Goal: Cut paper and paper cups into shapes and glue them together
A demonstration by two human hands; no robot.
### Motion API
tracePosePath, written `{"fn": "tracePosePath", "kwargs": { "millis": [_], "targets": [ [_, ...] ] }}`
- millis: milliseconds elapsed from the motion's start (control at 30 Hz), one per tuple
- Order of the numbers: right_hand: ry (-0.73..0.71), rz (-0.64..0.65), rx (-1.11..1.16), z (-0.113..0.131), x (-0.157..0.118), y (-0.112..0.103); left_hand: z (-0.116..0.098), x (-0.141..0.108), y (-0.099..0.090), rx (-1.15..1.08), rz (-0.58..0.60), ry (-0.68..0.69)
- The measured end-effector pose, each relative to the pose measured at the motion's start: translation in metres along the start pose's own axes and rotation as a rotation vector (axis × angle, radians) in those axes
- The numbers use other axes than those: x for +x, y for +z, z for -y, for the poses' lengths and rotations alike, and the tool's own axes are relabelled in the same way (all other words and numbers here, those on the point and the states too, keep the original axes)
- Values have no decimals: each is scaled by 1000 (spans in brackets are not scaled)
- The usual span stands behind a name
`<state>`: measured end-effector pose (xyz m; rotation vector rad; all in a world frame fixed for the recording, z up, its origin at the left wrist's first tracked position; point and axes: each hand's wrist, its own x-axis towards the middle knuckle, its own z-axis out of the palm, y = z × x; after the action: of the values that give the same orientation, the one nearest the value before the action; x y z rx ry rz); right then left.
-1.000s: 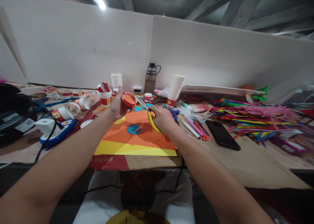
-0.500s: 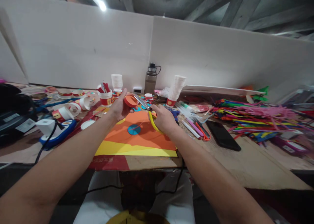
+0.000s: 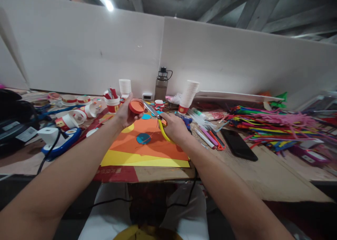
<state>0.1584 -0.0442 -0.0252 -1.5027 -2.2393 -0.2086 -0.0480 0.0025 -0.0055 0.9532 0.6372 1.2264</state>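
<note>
My left hand (image 3: 126, 112) grips a short round red piece with an orange face (image 3: 137, 106), tilted toward me above the paper. Yellow-handled scissors (image 3: 163, 130) are in my right hand (image 3: 175, 127), their metal blades pointing up and left, close to the right edge of the round piece. Below both hands lie orange sheets (image 3: 160, 148) over yellow sheets (image 3: 118, 158). On the orange paper rest a blue disc (image 3: 143, 138) and, partly behind my left hand, a yellow one (image 3: 129, 129). A thin strip lies across the blue disc.
A bottle (image 3: 161, 84) and a tall cup stack (image 3: 189, 96) stand at the back. Rightward are markers (image 3: 209, 138), a black phone (image 3: 239, 144) and colourful pipe cleaners (image 3: 273, 126). Cut cups (image 3: 68, 121) and a blue-white power strip (image 3: 61, 143) lie left.
My left hand has moved slightly left with the round piece, whose orange face now shows more. The scissors have shifted a little left, and their blades look closer together.
</note>
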Motion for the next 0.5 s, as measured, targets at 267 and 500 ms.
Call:
{"fn": "tracePosePath", "kwargs": {
  "millis": [267, 500],
  "targets": [
    [0, -7, 0, 0, -1, 0, -3, 0, -3, 3, 23, -76],
    [-5, 17, -45, 0, -1, -1, -2, -1, -4, 45, 64, -131]
  ]
}}
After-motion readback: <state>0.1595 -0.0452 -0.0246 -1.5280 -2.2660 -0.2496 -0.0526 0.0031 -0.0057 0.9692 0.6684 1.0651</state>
